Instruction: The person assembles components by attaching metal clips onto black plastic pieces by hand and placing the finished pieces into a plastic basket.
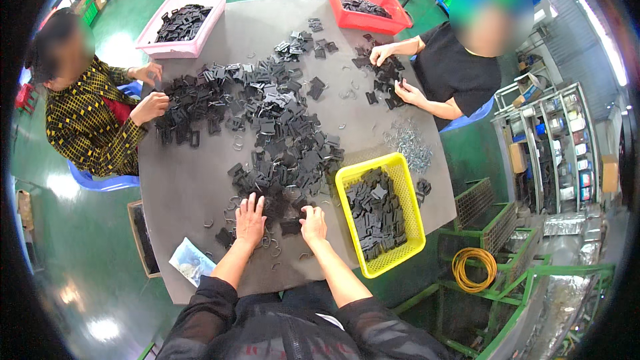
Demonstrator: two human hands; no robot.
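My left hand [251, 221] lies palm down at the near edge of a heap of small black plastic pieces [293, 140], its fingers stretched out and spread. My right hand [313, 225] is curled, with its thumb and fingertips at a flat black plastic piece [291, 227] that it appears to grip by one end. Several thin bent metal rings [271, 243] are scattered on the table between and below my hands. Close to the right of my right hand stands a yellow basket [415, 227] filled with black pieces.
Across the grey table [193, 227], one person [93, 113] sits left and another [460, 67] right, both handling black pieces. Further back are a pink bin [217, 17] and a red bin [400, 21]. Small metal parts [408, 145] lie beyond the basket; a blue-white packet [191, 261] lies near left.
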